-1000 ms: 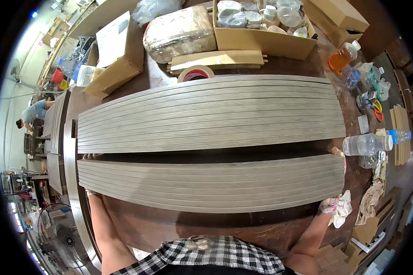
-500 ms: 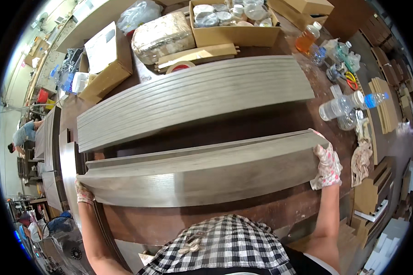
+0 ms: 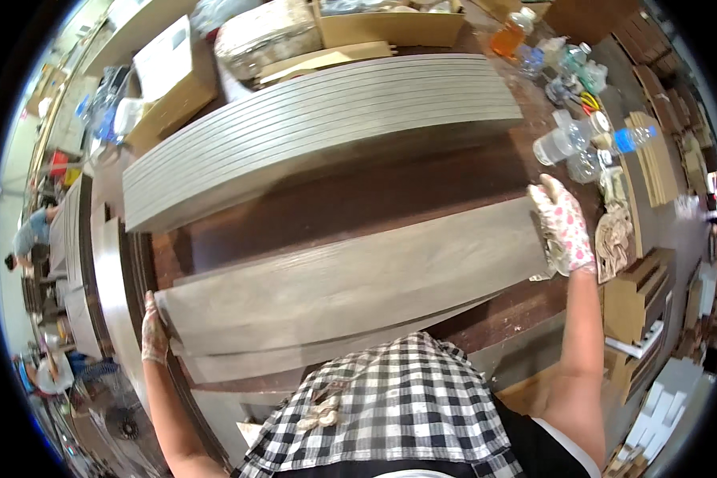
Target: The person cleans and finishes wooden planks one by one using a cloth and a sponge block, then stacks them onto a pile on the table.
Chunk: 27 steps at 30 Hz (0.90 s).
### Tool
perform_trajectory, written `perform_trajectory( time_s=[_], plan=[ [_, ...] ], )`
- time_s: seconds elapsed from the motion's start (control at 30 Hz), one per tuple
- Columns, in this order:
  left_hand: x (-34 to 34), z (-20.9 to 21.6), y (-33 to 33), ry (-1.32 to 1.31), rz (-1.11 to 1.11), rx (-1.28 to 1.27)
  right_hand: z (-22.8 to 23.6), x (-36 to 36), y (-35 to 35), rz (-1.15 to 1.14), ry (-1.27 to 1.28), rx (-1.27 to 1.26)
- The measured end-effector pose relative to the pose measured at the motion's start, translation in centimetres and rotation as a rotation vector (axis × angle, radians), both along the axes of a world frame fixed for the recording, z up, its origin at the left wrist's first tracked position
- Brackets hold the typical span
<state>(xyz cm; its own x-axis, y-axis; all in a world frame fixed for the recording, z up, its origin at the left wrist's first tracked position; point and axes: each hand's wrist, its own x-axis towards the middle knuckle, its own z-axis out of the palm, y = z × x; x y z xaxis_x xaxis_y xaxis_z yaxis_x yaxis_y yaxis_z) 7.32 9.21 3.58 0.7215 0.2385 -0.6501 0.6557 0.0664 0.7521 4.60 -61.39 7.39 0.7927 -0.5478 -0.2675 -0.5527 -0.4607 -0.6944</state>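
Note:
Two long grey wood-grain planks (image 3: 350, 279) lie flat on the brown workbench in front of me, the lower one sticking out toward my apron. At their left end my left hand (image 3: 154, 331), in a patterned glove, stands with fingers stretched along the end edge. My right hand (image 3: 566, 227), in a white glove with pink spots, rests its palm side by the right end, fingers extended and open. Neither hand wraps round a plank. Farther back sits a neat stack of similar grey planks (image 3: 327, 119), edges showing as parallel lines.
Beyond the stack are a plastic-wrapped bundle (image 3: 267, 40) and cardboard boxes (image 3: 171, 76). Plastic bottles (image 3: 570, 139) and a crumpled cloth (image 3: 613, 239) line the right side. More boards (image 3: 119, 295) stand left of the bench (image 3: 358, 191). A person (image 3: 33, 235) bends at far left.
The plank that both hands held tilted up has come down flat. My right hand has loosened its grip and spread its fingers. The view has shifted somewhat.

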Motion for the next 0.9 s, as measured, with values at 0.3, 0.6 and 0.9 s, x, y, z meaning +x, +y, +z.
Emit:
perform_trajectory(
  time_s=[0.3, 0.6, 0.9],
  plan=[
    [-5.1, -2.1, 0.8, -0.018, -0.124, 0.273, -0.9, 3.4, 8.3, 0.768, -0.279, -0.291],
    [-15.4, -3.1, 3.4, 0.068, -0.425, 0.606, -1.5, 6.9, 22.7, 1.282, 0.137, -0.154],
    [-11.6, -0.8, -4.8, -0.049, 0.519, -0.063, -3.6, 7.0, 28.2, 1.514, 0.02, -0.212]
  ],
)
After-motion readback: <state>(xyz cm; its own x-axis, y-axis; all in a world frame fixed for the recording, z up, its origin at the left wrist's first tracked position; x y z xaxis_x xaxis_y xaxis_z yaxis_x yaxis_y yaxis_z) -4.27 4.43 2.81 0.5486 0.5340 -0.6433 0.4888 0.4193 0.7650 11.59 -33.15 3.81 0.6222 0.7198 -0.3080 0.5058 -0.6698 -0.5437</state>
